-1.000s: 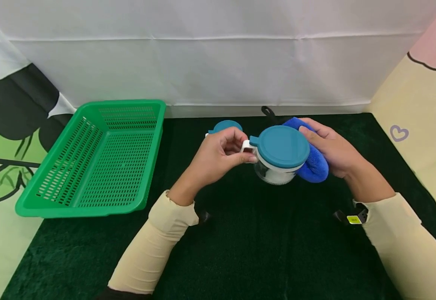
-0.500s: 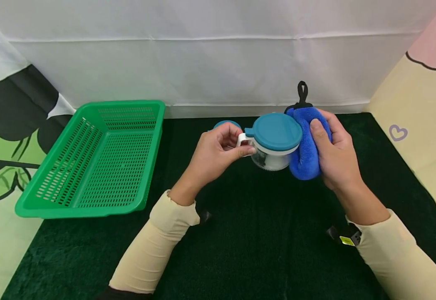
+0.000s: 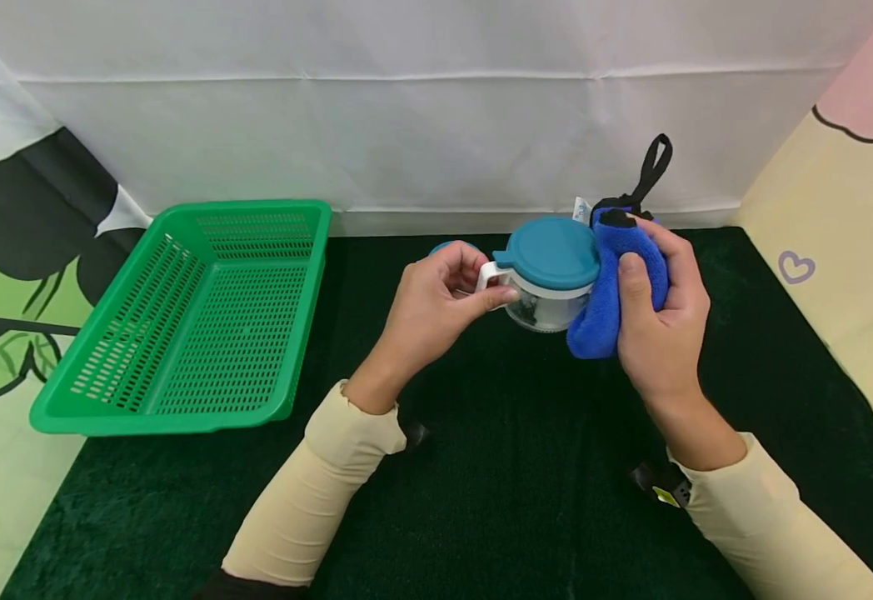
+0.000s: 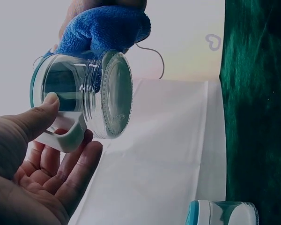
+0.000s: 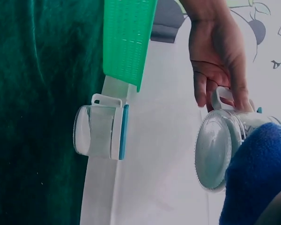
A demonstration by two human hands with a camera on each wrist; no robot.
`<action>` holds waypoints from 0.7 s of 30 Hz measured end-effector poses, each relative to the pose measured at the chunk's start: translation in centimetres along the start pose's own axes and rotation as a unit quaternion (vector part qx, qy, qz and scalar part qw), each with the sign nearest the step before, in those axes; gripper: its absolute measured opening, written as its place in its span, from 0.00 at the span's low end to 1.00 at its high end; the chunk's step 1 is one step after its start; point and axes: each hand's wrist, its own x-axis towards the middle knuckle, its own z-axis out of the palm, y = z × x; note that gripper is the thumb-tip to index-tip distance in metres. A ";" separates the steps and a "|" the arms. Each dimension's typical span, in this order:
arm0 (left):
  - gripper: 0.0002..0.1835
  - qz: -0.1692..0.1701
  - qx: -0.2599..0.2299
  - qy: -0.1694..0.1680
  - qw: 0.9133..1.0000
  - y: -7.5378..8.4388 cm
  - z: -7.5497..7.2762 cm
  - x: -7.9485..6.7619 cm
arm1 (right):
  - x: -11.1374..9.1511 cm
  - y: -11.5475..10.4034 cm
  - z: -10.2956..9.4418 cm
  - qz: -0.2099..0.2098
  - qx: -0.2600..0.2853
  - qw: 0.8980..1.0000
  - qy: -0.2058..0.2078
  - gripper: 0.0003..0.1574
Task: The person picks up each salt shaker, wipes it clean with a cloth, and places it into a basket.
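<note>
By its white handle, my left hand (image 3: 436, 300) holds a clear glass jar (image 4: 91, 93) with a teal lid (image 3: 552, 252) up off the table. Thumb and fingers pinch the handle (image 4: 68, 136) in the left wrist view. My right hand (image 3: 661, 321) grips a folded blue cloth (image 3: 605, 287) with a black hanging loop (image 3: 654, 167), its fluffy side against the jar's right wall. A second jar (image 5: 100, 131) of the same kind stands on the table behind my left hand, mostly hidden by it in the head view.
A green perforated basket (image 3: 309, 333) stands at the left of the dark green tabletop (image 3: 496, 483). A white sheet (image 3: 436, 142) hangs along the back, with printed cloth (image 3: 849, 292) at the right side.
The jar has risen slightly toward the back. My right hand has turned upright and slid the cloth along the jar's side, its black loop swinging up and to the right.
</note>
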 end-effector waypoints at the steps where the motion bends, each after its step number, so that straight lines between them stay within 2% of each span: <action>1: 0.11 -0.002 0.002 0.001 1.000 0.1 0.0 0.0 | -0.1 -0.1 0.1 -0.011 -0.015 1.000 0.002 0.21; 7: 0.12 -0.017 0.009 0.013 1.000 0.4 0.1 0.0 | -0.2 -0.9 1.0 -0.064 -0.058 0.996 0.007 0.25; 12: 0.12 -0.030 0.008 0.022 0.999 0.4 0.2 0.0 | -0.2 -2.0 1.7 -0.102 -0.071 0.992 0.007 0.33; 21: 0.14 -0.052 0.009 0.039 0.998 0.6 0.3 -0.1 | -0.1 -2.2 1.7 -0.122 -0.085 0.989 0.001 0.36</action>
